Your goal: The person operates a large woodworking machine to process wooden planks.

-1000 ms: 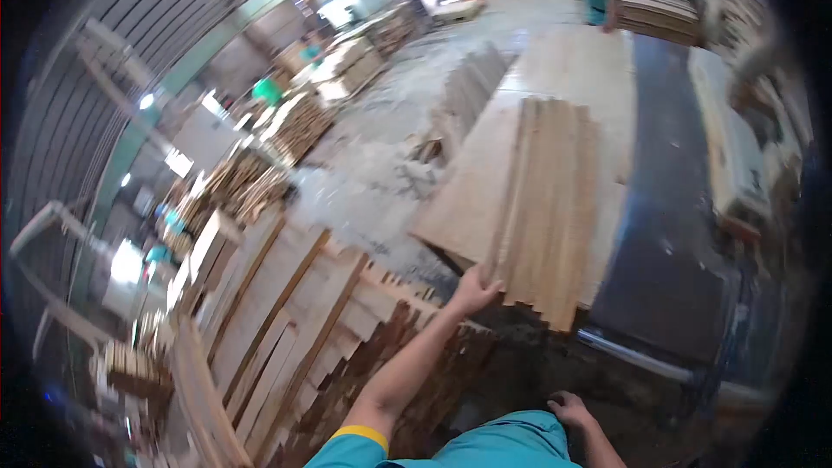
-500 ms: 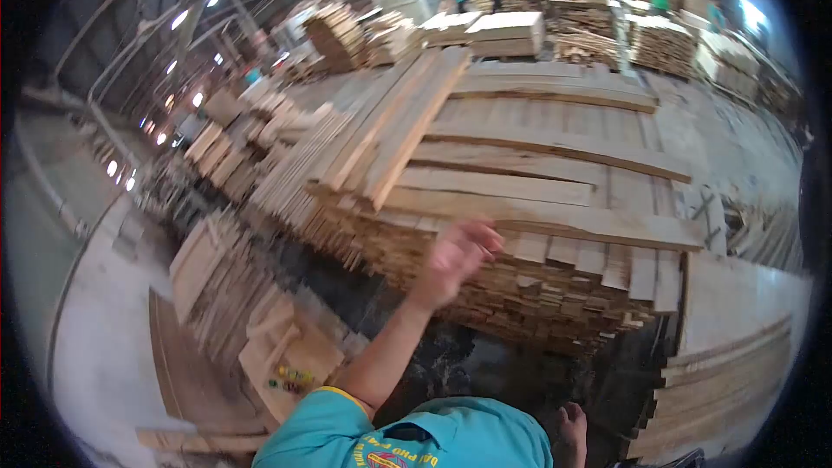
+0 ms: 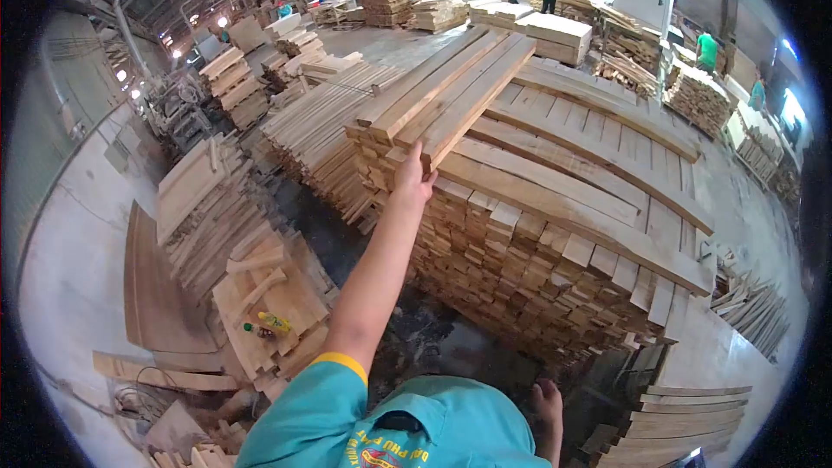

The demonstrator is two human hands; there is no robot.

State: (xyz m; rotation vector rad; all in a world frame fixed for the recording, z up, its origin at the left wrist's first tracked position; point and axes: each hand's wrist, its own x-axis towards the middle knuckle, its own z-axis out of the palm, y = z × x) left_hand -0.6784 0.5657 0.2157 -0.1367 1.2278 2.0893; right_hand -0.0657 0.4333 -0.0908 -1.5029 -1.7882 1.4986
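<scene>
My left hand (image 3: pixel 416 178) reaches forward over the near end of a long wooden board (image 3: pixel 482 104), its fingers and thumb closed around the board's end. This board lies on top of a large lumber stack (image 3: pixel 520 264), beside other long planks (image 3: pixel 416 91) running the same way. Low by my side hangs my right hand (image 3: pixel 548 400), away from the stack. It looks dim, and its fingers do not show clearly; I see no object in it.
More boards (image 3: pixel 572 208) lie crosswise over the stack. To the left, small bottles (image 3: pixel 273 322) stand on a wood pile (image 3: pixel 295 290). Another plank stack (image 3: pixel 685 420) is at lower right. Several people, one in green (image 3: pixel 706 52), are among lumber piles at the back.
My left hand has moved left from above the stack's front edge to the long board's end and closed on it. The view has turned left; my right hand still hangs low.
</scene>
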